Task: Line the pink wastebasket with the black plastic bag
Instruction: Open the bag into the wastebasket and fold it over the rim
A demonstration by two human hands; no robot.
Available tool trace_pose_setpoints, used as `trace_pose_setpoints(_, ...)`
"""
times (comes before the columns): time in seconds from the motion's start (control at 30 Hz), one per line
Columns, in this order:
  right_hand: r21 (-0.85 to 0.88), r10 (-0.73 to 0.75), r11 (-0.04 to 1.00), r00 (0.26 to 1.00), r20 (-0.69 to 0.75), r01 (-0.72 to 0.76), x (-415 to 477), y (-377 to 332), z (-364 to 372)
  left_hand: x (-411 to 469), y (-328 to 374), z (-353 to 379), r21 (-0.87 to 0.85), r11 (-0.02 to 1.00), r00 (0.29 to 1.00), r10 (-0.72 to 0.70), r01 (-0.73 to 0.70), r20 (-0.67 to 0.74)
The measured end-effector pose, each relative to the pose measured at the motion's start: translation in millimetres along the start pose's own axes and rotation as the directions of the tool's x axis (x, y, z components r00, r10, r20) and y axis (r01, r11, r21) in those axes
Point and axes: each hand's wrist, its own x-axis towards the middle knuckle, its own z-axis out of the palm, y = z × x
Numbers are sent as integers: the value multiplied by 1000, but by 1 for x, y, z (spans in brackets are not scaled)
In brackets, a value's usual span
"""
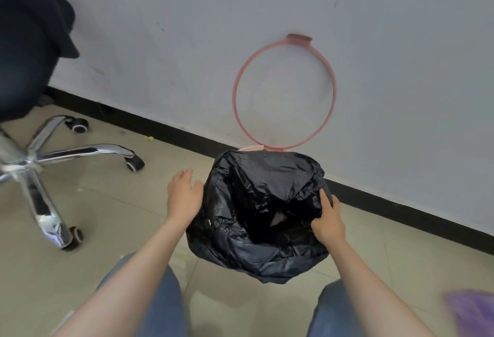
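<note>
The black plastic bag is spread open over the pink wastebasket, whose rim shows only as a pale strip at the far edge. The bag's mouth drapes over the basket's sides and hides its body. A pink ring lid stands flipped up against the wall behind it. My left hand is open, fingers spread, next to the bag's left side. My right hand presses on the bag at the right rim, fingers curled over the plastic.
An office chair with a chrome star base and castors stands at the left. A white wall with a black skirting board runs behind. My knees in jeans are at the bottom. A purple blur sits bottom right.
</note>
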Motion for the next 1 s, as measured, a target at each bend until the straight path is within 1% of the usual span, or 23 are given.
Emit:
trace_pose_setpoints(0.07, -9, 2, 1000, 1000, 4, -2, -2, -4, 0, 0, 26, 10, 2, 999, 995, 34, -35, 95)
trace_pose_setpoints(0.13, -13, 1, 1000, 1000, 7, -1, -5, -8, -1, 1, 44, 21, -13, 1000, 976, -11, 14, 217)
trace_pose_setpoints(0.17, -5, -4, 1000, 1000, 12, 4, -7, -9, 0, 2, 48, 25, 4, 999, 968, -47, 48, 247)
trace_pose_setpoints(0.2, 3, -12, 1000, 1000, 18, 12, -8, -9, 0, 2, 49, 28, 39, 997, 966, -76, 68, 249)
trace_pose_setpoints(0.27, 8, -28, 1000, 999, 29, 27, -12, -8, -1, 3, 46, 30, 100, 992, 973, -90, 70, 212)
trace_pose_setpoints(0.43, 13, -105, 994, 993, 44, 105, -30, 3, 7, 3, 31, 27, 136, 991, 984, -19, -5, 175)
trace_pose_setpoints(0.5, 10, -113, 994, 993, 44, 112, -37, 5, 8, 7, 24, 26, 131, 991, 982, -3, -22, 189)
trace_pose_setpoints(0.57, -7, -107, 994, 993, 58, 108, -41, 3, 6, 11, 19, 24, 90, 996, 975, -23, 3, 220)
trace_pose_setpoints(0.6, -34, -94, 995, 992, 79, 96, -42, 2, 4, 14, 17, 24, 65, 998, 971, -38, 24, 234)
trace_pose_setpoints(0.67, -142, -71, 986, 993, 99, 84, -37, -4, -2, 19, 13, 25, 43, 998, 967, -59, 50, 248)
trace_pose_setpoints(0.7, -181, -102, 977, 992, 69, 113, -31, -9, -6, 21, 11, 27, 46, 998, 966, -63, 54, 249)
trace_pose_setpoints(0.77, -184, -269, 947, 963, 4, 265, -14, -25, -11, 23, 9, 29, 51, 997, 966, -75, 64, 246)
trace_pose_setpoints(0.8, -202, -359, 912, 933, 24, 356, -4, -34, -12, 24, 8, 30, 42, 996, 965, -81, 73, 250)
trace_pose_setpoints(0.83, -249, -424, 867, 902, 83, 431, 7, -43, -11, 25, 8, 30, 24, 996, 963, -86, 83, 257)
trace_pose_setpoints(0.87, -301, -452, 824, 878, 159, 479, 19, -49, -9, 26, 8, 30, 6, 995, 960, -93, 95, 265)
trace_pose_setpoints(0.9, -332, -442, 803, 868, 227, 495, 30, -53, -7, 27, 8, 30, -8, 994, 956, -101, 108, 275)
trace_pose_setpoints(0.93, -334, -411, 808, 871, 268, 485, 40, -55, -6, 28, 9, 29, -26, 991, 951, -116, 128, 288)
trace_pose_setpoints(1.0, -293, -354, 855, 894, 275, 429, 54, -53, -4, 30, 13, 28, -99, 974, 932, -165, 206, 322)
